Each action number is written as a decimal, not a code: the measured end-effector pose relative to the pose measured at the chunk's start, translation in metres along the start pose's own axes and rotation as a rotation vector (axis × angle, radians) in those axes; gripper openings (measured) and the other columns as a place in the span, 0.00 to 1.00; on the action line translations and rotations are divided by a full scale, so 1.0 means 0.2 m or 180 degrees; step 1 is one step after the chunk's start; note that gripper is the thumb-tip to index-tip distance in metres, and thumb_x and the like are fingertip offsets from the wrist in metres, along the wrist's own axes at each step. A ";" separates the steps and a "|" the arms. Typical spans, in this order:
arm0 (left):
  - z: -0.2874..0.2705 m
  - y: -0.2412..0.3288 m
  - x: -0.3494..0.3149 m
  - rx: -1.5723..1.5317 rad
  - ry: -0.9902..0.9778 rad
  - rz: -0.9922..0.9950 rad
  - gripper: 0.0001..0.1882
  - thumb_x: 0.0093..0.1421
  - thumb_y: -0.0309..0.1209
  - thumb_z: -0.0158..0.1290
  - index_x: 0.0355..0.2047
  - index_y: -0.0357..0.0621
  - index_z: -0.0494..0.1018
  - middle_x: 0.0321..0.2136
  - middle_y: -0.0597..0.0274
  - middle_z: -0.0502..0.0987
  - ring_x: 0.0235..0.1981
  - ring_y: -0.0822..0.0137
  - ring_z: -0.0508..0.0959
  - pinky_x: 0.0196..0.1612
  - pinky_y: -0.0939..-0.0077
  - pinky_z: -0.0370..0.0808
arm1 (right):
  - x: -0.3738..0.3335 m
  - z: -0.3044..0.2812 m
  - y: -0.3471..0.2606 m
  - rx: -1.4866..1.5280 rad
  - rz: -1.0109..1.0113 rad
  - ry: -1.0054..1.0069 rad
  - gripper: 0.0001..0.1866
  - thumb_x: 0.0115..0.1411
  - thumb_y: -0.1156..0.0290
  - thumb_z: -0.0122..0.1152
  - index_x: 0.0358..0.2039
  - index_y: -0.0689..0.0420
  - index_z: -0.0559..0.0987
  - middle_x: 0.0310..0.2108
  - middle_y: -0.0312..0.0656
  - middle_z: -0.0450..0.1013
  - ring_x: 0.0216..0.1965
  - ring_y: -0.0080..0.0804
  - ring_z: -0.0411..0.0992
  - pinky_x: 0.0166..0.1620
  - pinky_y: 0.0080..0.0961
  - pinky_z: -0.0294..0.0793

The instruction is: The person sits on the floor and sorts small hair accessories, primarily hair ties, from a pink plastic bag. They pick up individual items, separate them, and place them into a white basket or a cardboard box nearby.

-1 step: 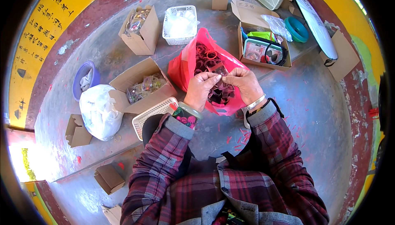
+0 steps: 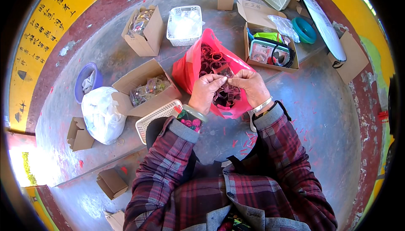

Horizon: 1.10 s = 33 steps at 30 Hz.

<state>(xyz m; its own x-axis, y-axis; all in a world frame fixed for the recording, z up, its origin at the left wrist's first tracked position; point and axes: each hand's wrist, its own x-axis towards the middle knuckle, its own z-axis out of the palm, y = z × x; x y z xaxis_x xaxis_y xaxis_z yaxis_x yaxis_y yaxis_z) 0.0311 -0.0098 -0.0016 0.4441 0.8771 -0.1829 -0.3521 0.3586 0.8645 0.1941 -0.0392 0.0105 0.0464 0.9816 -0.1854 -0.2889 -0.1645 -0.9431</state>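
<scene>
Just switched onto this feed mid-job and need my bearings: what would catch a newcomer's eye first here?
The bright red plastic bag at centre, open and full of dark red rings, stands out most. Right over it the left hand and right hand meet, pinching a small clear packet between their fingertips. Around them on the grey floor sit open cardboard boxes, with a knotted white bag to the left.
</scene>
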 end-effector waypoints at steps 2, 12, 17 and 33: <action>-0.01 -0.01 0.01 -0.0044 -0.0066 0.0007 0.06 0.56 0.30 0.54 0.32 0.42 0.74 0.25 0.67 0.76 0.23 0.78 0.73 0.26 0.86 0.69 | 0.00 -0.01 0.00 0.0081 -0.0006 -0.0037 0.05 0.47 0.79 0.64 0.23 0.61 0.75 0.22 0.35 0.72 0.24 0.19 0.68 0.31 0.15 0.67; -0.03 0.06 -0.02 -0.0945 -0.1136 -0.0048 0.10 0.58 0.28 0.50 0.39 0.38 0.71 0.33 0.62 0.74 0.35 0.72 0.73 0.40 0.78 0.70 | 0.01 -0.05 -0.02 0.1032 0.0339 -0.0820 0.06 0.48 0.73 0.65 0.23 0.59 0.76 0.23 0.36 0.72 0.23 0.21 0.66 0.29 0.16 0.62; -0.01 0.08 -0.04 0.0063 -0.1651 0.0857 0.20 0.53 0.34 0.55 0.44 0.38 0.71 0.48 0.55 0.68 0.52 0.61 0.67 0.56 0.67 0.61 | -0.03 -0.02 0.00 0.1651 -0.0504 -0.2599 0.08 0.46 0.70 0.67 0.22 0.58 0.76 0.23 0.39 0.71 0.26 0.26 0.65 0.31 0.24 0.62; -0.04 0.16 -0.10 0.0042 -0.1584 0.0507 0.07 0.49 0.22 0.56 0.31 0.41 0.77 0.39 0.54 0.76 0.50 0.60 0.68 0.51 0.65 0.65 | -0.07 0.09 -0.06 -0.0095 0.0358 -0.1812 0.20 0.54 0.65 0.62 0.45 0.61 0.73 0.31 0.35 0.72 0.32 0.22 0.70 0.36 0.19 0.69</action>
<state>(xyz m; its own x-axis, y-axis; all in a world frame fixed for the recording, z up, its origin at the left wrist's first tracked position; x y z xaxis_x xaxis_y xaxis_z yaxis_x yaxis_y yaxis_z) 0.0055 -0.0131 0.0258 0.7248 0.6614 0.1930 -0.4382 0.2263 0.8699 0.1792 -0.0496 0.0288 -0.5069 0.8543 -0.1152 -0.2349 -0.2654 -0.9351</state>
